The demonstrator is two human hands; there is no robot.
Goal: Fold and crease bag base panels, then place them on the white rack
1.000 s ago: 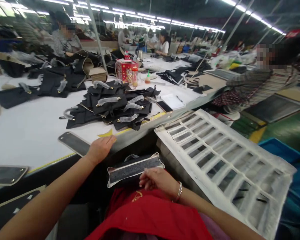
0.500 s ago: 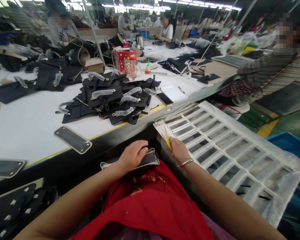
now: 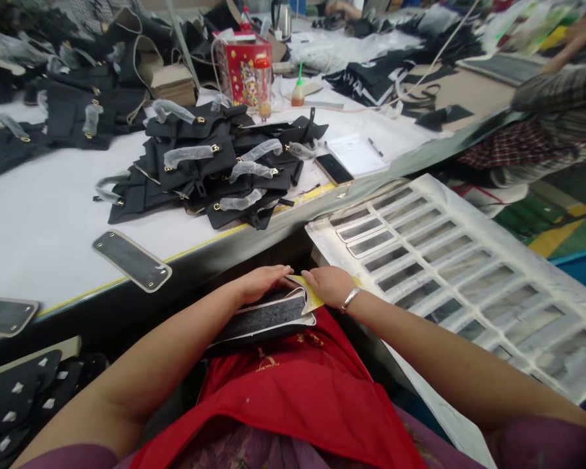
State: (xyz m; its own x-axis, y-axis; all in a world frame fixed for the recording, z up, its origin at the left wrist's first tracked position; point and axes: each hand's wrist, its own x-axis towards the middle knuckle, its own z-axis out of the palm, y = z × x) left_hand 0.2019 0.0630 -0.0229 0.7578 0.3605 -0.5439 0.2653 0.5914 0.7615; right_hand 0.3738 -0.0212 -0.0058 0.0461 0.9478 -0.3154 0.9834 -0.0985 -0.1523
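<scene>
On my lap lies a black bag piece (image 3: pixel 268 319) with pale edges, its right end curled up. My left hand (image 3: pixel 261 284) is at its far edge, fingers stretched along it and the thumb mostly hidden; it seems to grip that edge. In my right hand (image 3: pixel 331 286) is a thin yellow scraper (image 3: pixel 312 301), pinched at the right end of the bag piece and touching or very near its pale edge. The red apron (image 3: pixel 293 391) is under the piece.
A white-smeared panel (image 3: pixel 420 257) with rows of dark strips stands at my right. Across the table (image 3: pixel 53 241) lie black bag parts (image 3: pixel 215 163) with wrapped handles, dark strips (image 3: pixel 131 260), a phone (image 3: pixel 334 169) and a notepad (image 3: pixel 356 155). A co-worker's sleeve (image 3: pixel 557 98) is at right.
My right hand has moved left with the yellow scraper, from the panel's edge to the bag piece. My left hand has shifted to the piece's far edge. The view has tipped down.
</scene>
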